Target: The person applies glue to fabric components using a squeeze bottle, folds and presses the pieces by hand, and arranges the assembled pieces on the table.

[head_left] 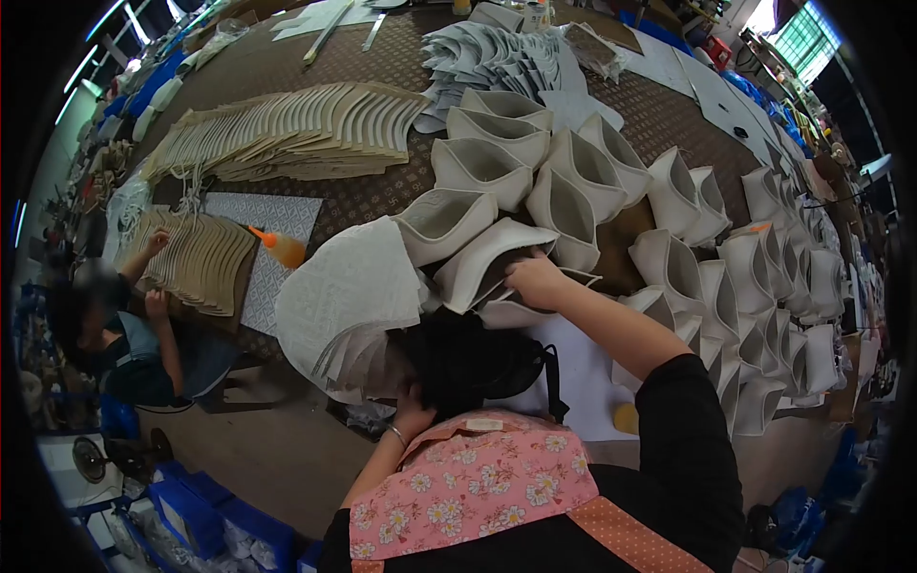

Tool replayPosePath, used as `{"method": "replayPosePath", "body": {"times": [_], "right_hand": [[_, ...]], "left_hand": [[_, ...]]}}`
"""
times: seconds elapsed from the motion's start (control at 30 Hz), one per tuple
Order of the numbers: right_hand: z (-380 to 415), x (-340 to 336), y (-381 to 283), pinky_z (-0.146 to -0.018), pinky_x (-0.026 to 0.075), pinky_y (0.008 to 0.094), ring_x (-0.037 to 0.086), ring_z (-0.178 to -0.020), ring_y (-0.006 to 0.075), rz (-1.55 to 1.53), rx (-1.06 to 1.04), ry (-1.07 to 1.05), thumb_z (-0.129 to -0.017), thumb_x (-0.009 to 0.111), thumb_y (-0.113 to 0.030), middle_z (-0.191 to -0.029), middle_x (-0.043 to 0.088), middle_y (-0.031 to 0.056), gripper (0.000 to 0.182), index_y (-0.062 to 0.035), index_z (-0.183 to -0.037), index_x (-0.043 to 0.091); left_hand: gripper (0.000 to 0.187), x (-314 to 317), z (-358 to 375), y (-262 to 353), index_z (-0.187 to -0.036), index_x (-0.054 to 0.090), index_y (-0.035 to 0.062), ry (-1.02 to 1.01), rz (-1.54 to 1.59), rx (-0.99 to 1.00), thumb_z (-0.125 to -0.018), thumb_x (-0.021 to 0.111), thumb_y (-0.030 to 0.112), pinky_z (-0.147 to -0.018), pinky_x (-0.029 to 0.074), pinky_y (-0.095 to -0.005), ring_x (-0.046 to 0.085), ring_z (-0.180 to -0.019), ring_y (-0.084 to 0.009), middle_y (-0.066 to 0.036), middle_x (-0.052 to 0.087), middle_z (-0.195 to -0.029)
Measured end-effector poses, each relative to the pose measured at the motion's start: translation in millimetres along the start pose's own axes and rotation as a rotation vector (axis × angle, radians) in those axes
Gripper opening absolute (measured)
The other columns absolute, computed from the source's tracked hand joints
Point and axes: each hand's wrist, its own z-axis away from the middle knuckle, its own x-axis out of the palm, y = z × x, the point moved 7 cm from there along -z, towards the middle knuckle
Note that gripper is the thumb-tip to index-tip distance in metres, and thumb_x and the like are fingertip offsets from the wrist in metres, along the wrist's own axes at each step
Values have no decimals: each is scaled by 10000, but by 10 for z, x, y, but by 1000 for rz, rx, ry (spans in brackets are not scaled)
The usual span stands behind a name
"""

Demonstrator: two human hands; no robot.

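Observation:
My right hand (535,282) is at the mouth of an off-white, curved, pouch-like fabric piece (485,256). Its fingers are bent at the rim and partly hidden inside; they seem closed on the piece's edge. Several similar pieces (480,164) stand open-side up around it. My left hand (413,413) is low, beside the lower edge of a fanned stack of white curved sheets (349,286). A black object with a strap (478,363) covers part of that area, and the left fingers are mostly hidden.
Rows of similar pouch-like pieces (750,277) stand to the right. Stacks of beige curved pieces (287,134) and grey sheets (497,62) lie farther back. At left another person (124,334) handles brown curved pieces (196,263) near an orange-tipped bottle (279,248).

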Motion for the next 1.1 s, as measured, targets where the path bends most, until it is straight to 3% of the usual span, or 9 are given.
{"method": "replayPosePath", "body": {"times": [0.2,0.3,0.37,0.57,0.7,0.87,0.9,0.97,1.1], "right_hand": [[298,-868,273,-883,373,392,566,-925,176,-324,45,194,-666,536,-36,-877,630,29,273,-162,-865,674],[676,-1603,631,-745,458,294,601,-813,202,-621,230,389,-688,574,33,-849,629,70,245,-97,-875,664],[915,-1770,1090,-671,464,242,587,-762,129,-975,388,547,-719,583,64,-805,621,53,197,-40,-872,651],[1337,-2393,2779,-661,450,233,565,-717,92,-951,535,1084,-781,590,-33,-804,619,26,140,-9,-918,591],[1120,-2668,3583,-667,462,279,595,-722,160,-470,590,1069,-779,637,-149,-807,622,72,290,-34,-1018,518],[829,-2309,4728,-667,448,427,586,-778,373,88,898,1046,-769,597,-219,-809,606,183,345,-73,-1030,425],[782,-2210,4916,-661,440,440,577,-786,385,139,902,1038,-773,567,-189,-806,601,191,289,-75,-1005,437],[690,-2024,5239,-653,431,453,566,-792,397,171,884,985,-779,516,-135,-805,593,200,193,-77,-956,463],[548,-1485,5629,-660,428,436,560,-795,392,34,918,809,-774,463,-66,-820,587,200,97,-62,-862,503]], "left_hand": [[620,68,-32,-147,-1217,393,5,-34,61,-46,-671,604,210,-988,305,-430,321,-1159,-423,-273,352,-1239],[635,374,-203,-488,-1223,387,-1,18,-189,150,-669,599,227,-992,293,-438,308,-1161,-434,-276,359,-1242],[673,230,-152,-344,-1244,363,-2,-24,-60,-42,-663,598,244,-999,282,-441,289,-1168,-445,-277,346,-1258],[774,186,-128,-255,-1292,266,-3,-85,-185,-187,-649,603,266,-1014,266,-428,250,-1191,-441,-296,221,-1323],[820,101,-119,-87,-1290,246,-21,-30,-142,-271,-628,624,283,-1005,279,-424,260,-1183,-434,-291,204,-1318],[852,543,6,-663,-1273,271,-22,-22,-217,-263,-601,639,353,-984,297,-418,292,-1150,-425,-265,268,-1254],[852,641,76,-822,-1273,271,-22,-2,-213,-278,-601,639,353,-984,297,-418,292,-1150,-425,-265,268,-1254],[781,897,115,-1159,-1249,312,-32,78,452,-394,-630,614,336,-982,300,-407,335,-1150,-401,-292,315,-1241],[757,975,-214,-1233,-1245,326,-25,25,480,-511,-642,614,330,-967,314,-393,357,-1137,-379,-273,342,-1232]]}}
